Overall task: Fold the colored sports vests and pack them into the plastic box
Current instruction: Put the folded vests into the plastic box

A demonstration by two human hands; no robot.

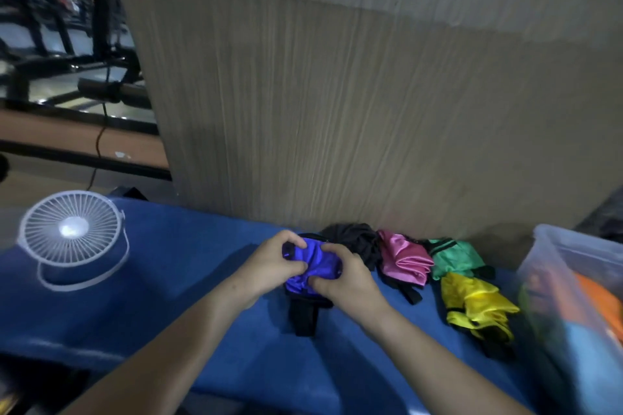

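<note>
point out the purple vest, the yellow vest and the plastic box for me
purple vest (315, 263), head view, on the bunched shiny cloth between the two hands
yellow vest (475, 300), head view, on the middle of its crumpled cloth
plastic box (553, 249), head view, on its clear near wall below the rim

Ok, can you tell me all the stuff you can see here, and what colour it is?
purple vest: one, purple with black trim, bunched in both hands, middle of the table
black vest: one, black, crumpled by the wall, behind the purple one
pink vest: one, pink, right of the black one
green vest: one, green, right of the pink one
yellow vest: one, yellow, in front of the green one
plastic box: one, clear, far right, orange and blue cloth inside
fan: one, white, on the left
table: one, blue cover
wall panel: one, wood-grain, behind the table
left hand: one, grips the purple vest
right hand: one, grips the purple vest
</note>
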